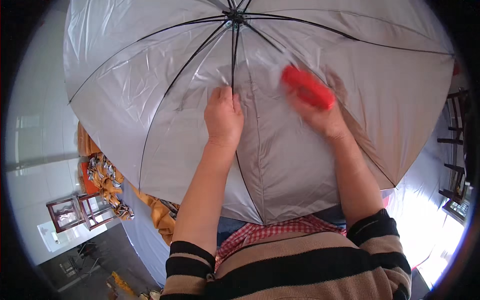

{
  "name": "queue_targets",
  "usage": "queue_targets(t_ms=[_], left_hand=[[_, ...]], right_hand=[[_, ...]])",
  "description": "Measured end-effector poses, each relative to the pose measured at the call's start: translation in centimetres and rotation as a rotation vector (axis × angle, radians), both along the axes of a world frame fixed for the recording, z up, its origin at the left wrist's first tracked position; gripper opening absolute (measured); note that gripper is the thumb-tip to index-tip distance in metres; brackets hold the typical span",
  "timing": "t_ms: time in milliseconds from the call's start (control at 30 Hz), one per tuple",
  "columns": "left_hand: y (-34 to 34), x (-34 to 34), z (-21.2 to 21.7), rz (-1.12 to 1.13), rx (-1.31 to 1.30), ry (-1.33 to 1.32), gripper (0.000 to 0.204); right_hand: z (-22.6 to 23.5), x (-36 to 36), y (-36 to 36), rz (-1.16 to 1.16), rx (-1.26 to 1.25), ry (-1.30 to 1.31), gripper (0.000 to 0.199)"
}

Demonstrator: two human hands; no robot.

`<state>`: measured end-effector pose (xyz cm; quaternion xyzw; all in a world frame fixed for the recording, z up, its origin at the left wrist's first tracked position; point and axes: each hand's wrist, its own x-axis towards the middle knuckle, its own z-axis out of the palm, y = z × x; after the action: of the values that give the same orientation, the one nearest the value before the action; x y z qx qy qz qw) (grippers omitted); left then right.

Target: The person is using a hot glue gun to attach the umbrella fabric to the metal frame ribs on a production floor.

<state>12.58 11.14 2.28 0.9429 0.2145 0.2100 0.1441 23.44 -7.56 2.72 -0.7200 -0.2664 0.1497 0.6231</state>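
Note:
An opened umbrella spreads silver-grey fabric in front of me, its inner side and thin black ribs facing me. The ribs meet at a dark hub near the top. My left hand is closed round the black rib that runs down from the hub. A small pale streak shows just above its fingers, too faint to name. To the right, my right hand is closed on a red handheld object, smeared by motion; its kind cannot be made out. That hand is over the fabric, beside another rib.
Orange and patterned cloth is heaped past the umbrella's left edge, near a dark wooden frame. Dark wooden furniture stands at the far right. A red checked cloth lies between my body and the umbrella's near edge.

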Motion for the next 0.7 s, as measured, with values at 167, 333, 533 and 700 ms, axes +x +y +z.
queue_targets(t_ms=[167,333,533,700], left_hand=[[0.7,-0.2,-0.8,-0.051,-0.130,-0.013,0.024],[5.0,-0.7,3.3,0.126,0.337,-0.195,0.041],[10.4,-2.1,3.8,0.124,0.212,0.199,0.042],[8.5,-1.8,2.4,0.166,0.211,0.363,0.034]], right_hand=[[-0.6,0.3,1.6,-0.037,0.151,0.150,0.027],[-0.5,-1.9,1.2,0.250,0.272,0.889,0.022],[-1.8,-2.6,1.4,0.322,0.335,1.086,0.023],[-2.1,-1.6,1.3,0.319,0.334,1.146,0.023]])
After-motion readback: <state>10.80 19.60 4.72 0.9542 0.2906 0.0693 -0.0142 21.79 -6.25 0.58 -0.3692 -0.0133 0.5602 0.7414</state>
